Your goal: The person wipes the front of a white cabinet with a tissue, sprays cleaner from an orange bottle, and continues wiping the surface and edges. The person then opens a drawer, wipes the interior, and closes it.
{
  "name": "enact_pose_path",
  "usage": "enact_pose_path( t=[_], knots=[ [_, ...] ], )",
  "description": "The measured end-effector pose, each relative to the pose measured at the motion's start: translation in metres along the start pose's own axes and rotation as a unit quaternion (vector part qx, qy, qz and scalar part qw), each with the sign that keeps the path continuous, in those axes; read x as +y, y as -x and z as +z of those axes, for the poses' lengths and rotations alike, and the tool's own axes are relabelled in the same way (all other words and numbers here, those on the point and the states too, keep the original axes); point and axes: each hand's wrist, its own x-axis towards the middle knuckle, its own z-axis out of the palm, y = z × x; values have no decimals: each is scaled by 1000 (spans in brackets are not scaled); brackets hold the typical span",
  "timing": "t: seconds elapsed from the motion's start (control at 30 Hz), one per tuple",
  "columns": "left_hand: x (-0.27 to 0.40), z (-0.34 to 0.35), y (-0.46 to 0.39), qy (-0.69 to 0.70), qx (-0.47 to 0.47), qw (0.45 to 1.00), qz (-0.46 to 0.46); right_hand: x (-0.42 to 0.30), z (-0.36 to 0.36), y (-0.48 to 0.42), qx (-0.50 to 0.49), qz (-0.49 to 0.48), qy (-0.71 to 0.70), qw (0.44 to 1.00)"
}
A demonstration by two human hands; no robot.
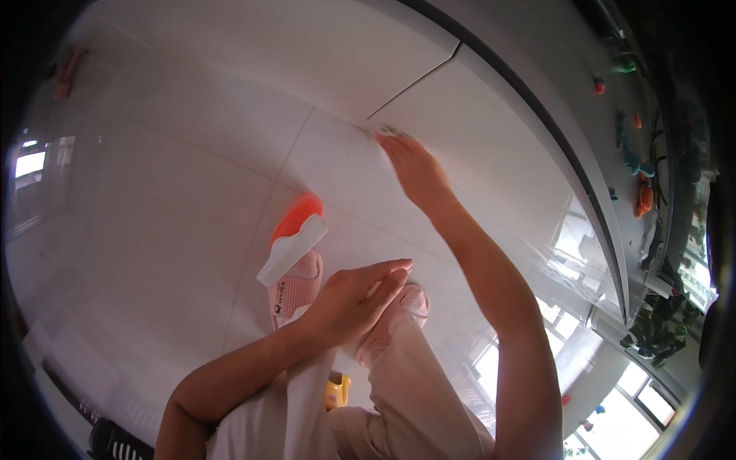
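My right hand (415,167) reaches forward to the floor at the foot of a white cabinet (494,115). Its fingertips rest on a small, blurred whitish thing (393,131) there; whether they grip it or only press it is unclear. My left hand (359,296) is above my knees, with thumb and fingertips close together and nothing visible between them. Beyond it, near my slippered foot, are a white plastic piece (292,250) and an orange-red plastic piece (297,216), touching or overlapping.
Pink slippers (296,290) are on my feet on the glossy tiled floor (172,201). A yellow toy or cup (337,391) stands between my legs. Small coloured figures, one of them orange (644,196), lie on the cabinet top at right. A leafy plant (658,333) is at lower right.
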Motion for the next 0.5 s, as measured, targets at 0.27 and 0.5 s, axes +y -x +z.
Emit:
enact_pose_path(
  t=[0.27,0.5],
  knots=[
    [-1,-4,4,18,6,1000,7,7,36,61,-1,28,5,1000],
    [5,-4,-1,1,-24,1000,-16,27,42,132,-84,29,-18,996]
  ],
)
